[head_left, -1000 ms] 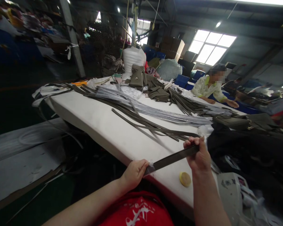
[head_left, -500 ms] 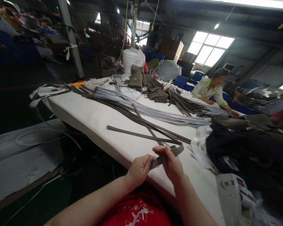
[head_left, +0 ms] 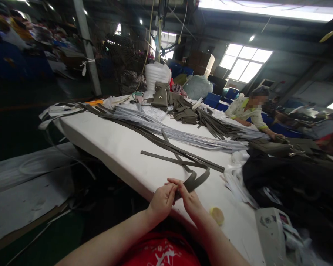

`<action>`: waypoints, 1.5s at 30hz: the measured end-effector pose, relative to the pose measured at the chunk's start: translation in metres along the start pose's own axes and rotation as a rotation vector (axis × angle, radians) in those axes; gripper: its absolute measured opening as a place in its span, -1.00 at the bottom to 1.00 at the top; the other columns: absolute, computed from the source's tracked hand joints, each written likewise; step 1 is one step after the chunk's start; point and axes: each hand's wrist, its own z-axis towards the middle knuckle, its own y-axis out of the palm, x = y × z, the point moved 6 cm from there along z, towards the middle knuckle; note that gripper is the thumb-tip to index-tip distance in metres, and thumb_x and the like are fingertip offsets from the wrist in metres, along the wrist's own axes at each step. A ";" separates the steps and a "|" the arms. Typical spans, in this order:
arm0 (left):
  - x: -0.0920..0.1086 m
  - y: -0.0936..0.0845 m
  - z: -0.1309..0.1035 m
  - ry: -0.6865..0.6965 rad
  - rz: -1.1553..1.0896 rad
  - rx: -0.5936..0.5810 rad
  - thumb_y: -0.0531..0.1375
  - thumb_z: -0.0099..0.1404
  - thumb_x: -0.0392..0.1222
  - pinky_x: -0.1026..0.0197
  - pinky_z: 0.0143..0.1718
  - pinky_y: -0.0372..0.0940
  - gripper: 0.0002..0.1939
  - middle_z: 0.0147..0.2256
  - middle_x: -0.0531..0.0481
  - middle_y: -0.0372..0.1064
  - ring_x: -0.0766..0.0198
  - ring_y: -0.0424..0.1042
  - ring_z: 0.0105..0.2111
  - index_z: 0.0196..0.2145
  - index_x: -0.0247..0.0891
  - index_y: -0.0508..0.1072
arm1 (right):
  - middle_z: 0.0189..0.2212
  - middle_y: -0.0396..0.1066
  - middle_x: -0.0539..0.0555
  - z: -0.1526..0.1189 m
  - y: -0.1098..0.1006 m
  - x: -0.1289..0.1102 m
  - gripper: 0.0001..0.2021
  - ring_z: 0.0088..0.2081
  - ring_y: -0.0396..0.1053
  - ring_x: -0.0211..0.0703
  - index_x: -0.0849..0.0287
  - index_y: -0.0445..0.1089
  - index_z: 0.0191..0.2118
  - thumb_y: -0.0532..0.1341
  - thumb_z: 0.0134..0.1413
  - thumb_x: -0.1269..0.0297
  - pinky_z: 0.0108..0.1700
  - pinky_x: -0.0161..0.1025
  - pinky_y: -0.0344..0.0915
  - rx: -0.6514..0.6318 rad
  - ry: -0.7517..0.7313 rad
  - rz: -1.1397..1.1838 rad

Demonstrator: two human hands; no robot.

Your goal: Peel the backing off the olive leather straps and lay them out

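My left hand (head_left: 162, 200) is closed on the end of an olive-grey strap (head_left: 202, 178) at the table's near edge. Right beside it, my right hand (head_left: 190, 199) pinches the same strap, its fingertips meeting those of the left. What lies between the fingertips is hidden. From my hands the strap loops up to the right and runs back left across the white table (head_left: 122, 147) to a free end. A second loose strap (head_left: 169, 140) crosses under it. Near my right wrist lies a small yellow round thing (head_left: 217, 215), perhaps a tape roll.
Bundles of dark straps (head_left: 144, 133) and plastic-wrapped strips (head_left: 183, 133) stretch across the table. Olive bags (head_left: 160, 96) stand farther back. A co-worker (head_left: 248, 111) leans over the far right side. Black cloth (head_left: 280, 177) and a pale printed bag (head_left: 272, 229) lie at right.
My right hand has come down and left, up against my left hand. The strap's free end has slid right along the table. The yellow round thing has come into view.
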 end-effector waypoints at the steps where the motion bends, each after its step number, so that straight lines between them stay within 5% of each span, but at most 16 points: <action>1: -0.003 -0.001 -0.002 0.009 0.029 0.009 -0.14 0.47 -0.05 0.27 -0.44 0.16 -0.57 -0.58 0.06 0.28 0.31 0.29 -0.54 -0.49 -0.22 0.26 | -0.27 0.55 0.11 0.001 -0.003 -0.001 -0.55 -0.28 0.44 -0.09 0.12 0.56 -0.19 0.22 0.09 -0.18 -0.17 -0.15 0.35 0.023 0.006 0.059; 3: -0.013 -0.001 -0.010 0.001 0.073 -0.004 -0.14 0.47 -0.04 0.26 -0.44 0.14 -0.57 -0.56 0.05 0.27 0.31 0.27 -0.53 -0.50 -0.21 0.24 | -0.37 0.51 0.06 0.005 -0.021 -0.009 -0.66 -0.25 0.43 -0.10 0.12 0.53 -0.33 0.28 0.08 -0.08 -0.09 -0.14 0.33 0.103 0.005 0.244; 6: -0.031 0.002 -0.027 -0.042 0.105 -0.056 -0.16 0.47 0.01 0.27 -0.46 0.12 -0.54 -0.58 0.07 0.22 0.32 0.25 -0.55 -0.53 -0.21 0.20 | -0.51 0.33 -0.05 0.012 -0.058 -0.033 -0.72 -0.46 0.30 -0.25 0.10 0.39 -0.46 0.34 0.06 0.03 -0.29 -0.23 0.32 0.170 -0.056 0.530; 10: -0.049 0.009 -0.046 -0.163 0.030 -0.174 -0.18 0.47 0.09 0.31 -0.51 0.16 -0.49 -0.62 0.09 0.22 0.35 0.24 -0.62 -0.53 -0.21 0.22 | -0.54 0.18 -0.12 0.012 -0.083 -0.060 -0.76 -0.60 0.06 -0.38 0.09 0.40 -0.41 0.35 0.04 0.05 -0.48 -0.32 0.17 0.144 -0.164 0.607; 13: -0.046 0.008 -0.047 -0.238 -0.048 -0.219 -0.19 0.47 0.14 0.32 -0.53 0.21 -0.45 -0.67 0.11 0.23 0.38 0.23 -0.69 -0.52 -0.22 0.29 | -0.54 0.23 -0.08 0.008 -0.078 -0.061 -0.75 -0.59 0.08 -0.36 0.09 0.48 -0.35 0.35 0.03 0.01 -0.46 -0.28 0.17 0.115 -0.152 0.477; 21: 0.007 -0.004 -0.007 -0.075 -0.110 -0.125 -0.12 0.47 0.08 0.32 -0.44 0.28 -0.46 -0.56 0.01 0.42 0.34 0.39 -0.55 -0.47 -0.27 0.41 | -0.27 0.54 0.14 0.000 -0.038 -0.056 -0.63 -0.38 0.36 -0.17 0.14 0.60 -0.26 0.23 0.15 -0.06 -0.28 -0.18 0.30 0.039 -0.172 0.078; 26: 0.023 0.002 0.004 -0.045 -0.244 -0.088 -0.12 0.47 0.09 0.35 -0.55 0.27 -0.49 -0.55 0.01 0.43 0.39 0.36 -0.65 -0.42 -0.28 0.38 | -0.10 0.53 0.12 -0.008 -0.002 -0.034 -0.57 -0.56 0.27 -0.30 0.07 0.56 -0.09 0.16 0.17 -0.12 -0.57 -0.30 0.19 -0.058 -0.019 -0.043; 28: 0.024 0.003 0.002 -0.028 -0.226 -0.089 -0.13 0.47 0.09 0.35 -0.55 0.26 -0.48 -0.57 0.03 0.41 0.40 0.35 -0.66 -0.44 -0.28 0.38 | -0.17 0.56 0.13 -0.006 -0.008 -0.034 -0.61 -0.52 0.33 -0.25 0.08 0.55 -0.08 0.24 0.12 -0.07 -0.53 -0.29 0.25 -0.001 -0.006 0.064; 31: 0.018 0.004 -0.005 -0.048 -0.171 -0.103 -0.13 0.47 0.09 0.36 -0.55 0.25 -0.47 -0.60 0.04 0.40 0.41 0.34 -0.67 -0.44 -0.29 0.40 | -0.35 0.55 0.13 0.004 -0.043 -0.054 -0.68 -0.34 0.45 -0.11 0.16 0.59 -0.29 0.32 0.05 -0.01 -0.27 -0.19 0.39 0.188 -0.103 0.264; 34: 0.017 0.003 -0.005 -0.043 -0.160 -0.121 -0.13 0.48 0.07 0.35 -0.52 0.29 -0.47 -0.53 -0.01 0.47 0.37 0.42 -0.60 -0.39 -0.29 0.43 | -0.38 0.54 0.15 0.012 -0.069 -0.083 -0.65 -0.27 0.45 -0.07 0.20 0.58 -0.41 0.32 0.05 -0.04 -0.09 -0.13 0.37 0.255 -0.188 0.173; 37: 0.031 -0.003 0.010 0.026 -0.183 -0.105 -0.13 0.49 0.04 0.33 -0.44 0.35 -0.50 -0.47 -0.04 0.51 0.34 0.50 -0.52 -0.34 -0.29 0.45 | -0.27 0.56 0.20 0.013 -0.057 -0.104 -0.60 -0.21 0.46 -0.03 0.19 0.60 -0.34 0.29 0.07 -0.10 -0.07 -0.12 0.36 0.178 -0.237 -0.049; 42: 0.065 -0.017 0.039 0.158 -0.207 0.039 -0.12 0.49 0.01 0.36 -0.54 0.30 -0.53 -0.53 -0.01 0.46 0.39 0.43 -0.61 -0.43 -0.28 0.36 | -0.24 0.54 0.13 0.009 -0.009 -0.099 -0.54 -0.62 0.26 -0.31 0.14 0.59 -0.21 0.23 0.06 -0.17 -0.62 -0.28 0.20 -0.005 -0.144 -0.110; 45: 0.063 -0.012 0.040 0.165 -0.164 0.050 -0.13 0.49 0.02 0.39 -0.64 0.19 -0.52 -0.63 0.07 0.33 0.45 0.28 -0.73 -0.50 -0.26 0.28 | -0.30 0.53 0.11 0.012 -0.015 -0.108 -0.63 -0.51 0.34 -0.25 0.15 0.57 -0.16 0.33 0.03 -0.03 -0.50 -0.27 0.29 0.019 -0.146 0.079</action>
